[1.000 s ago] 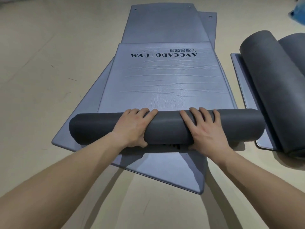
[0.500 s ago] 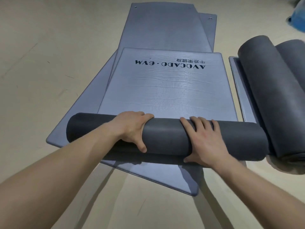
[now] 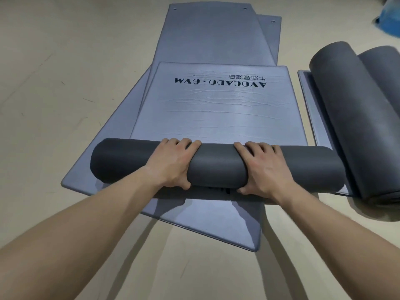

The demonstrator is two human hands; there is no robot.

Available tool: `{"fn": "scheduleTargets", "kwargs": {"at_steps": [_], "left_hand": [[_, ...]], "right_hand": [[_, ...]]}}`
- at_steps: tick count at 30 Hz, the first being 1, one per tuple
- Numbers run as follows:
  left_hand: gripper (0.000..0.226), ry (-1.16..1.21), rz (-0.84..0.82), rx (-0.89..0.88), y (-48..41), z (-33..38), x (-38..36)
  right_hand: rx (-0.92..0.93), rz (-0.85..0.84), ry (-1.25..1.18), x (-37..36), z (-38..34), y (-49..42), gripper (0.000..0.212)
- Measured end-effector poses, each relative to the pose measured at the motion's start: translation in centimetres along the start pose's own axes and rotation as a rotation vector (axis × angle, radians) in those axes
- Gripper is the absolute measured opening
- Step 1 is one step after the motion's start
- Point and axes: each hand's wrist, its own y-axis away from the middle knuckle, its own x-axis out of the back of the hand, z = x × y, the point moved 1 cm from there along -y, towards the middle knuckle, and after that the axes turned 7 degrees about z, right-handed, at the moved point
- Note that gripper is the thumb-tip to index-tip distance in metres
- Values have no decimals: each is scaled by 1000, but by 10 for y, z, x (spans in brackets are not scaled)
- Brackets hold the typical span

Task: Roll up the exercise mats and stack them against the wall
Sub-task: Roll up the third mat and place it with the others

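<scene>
- Left hand and right hand both clasp the dark roll, fingers curled over its top, thumbs beneath.
- Its unrolled part stretches flat beyond the fingers, atop other mats on the floor.
- Rolled mats lie just right of the right hand.

Scuffed beige floor, evenly lit

Beige floor bearing flat exercise mats.
Several grey-blue mats lie overlapped and skewed at centre; another flat mat lies apart to their right; a blurred blue object sits far right.
</scene>
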Motion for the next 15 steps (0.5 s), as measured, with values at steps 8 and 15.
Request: {"fn": "scheduleTargets", "kwargs": {"at_steps": [8,15], "left_hand": [[108,398,-488,1,6,8,1],[132,39,-108,14,27,40,4]], "right_hand": [[41,-184,-59,9,-15,42,136],[90,-197,-118,20,-4,11,123]]}}
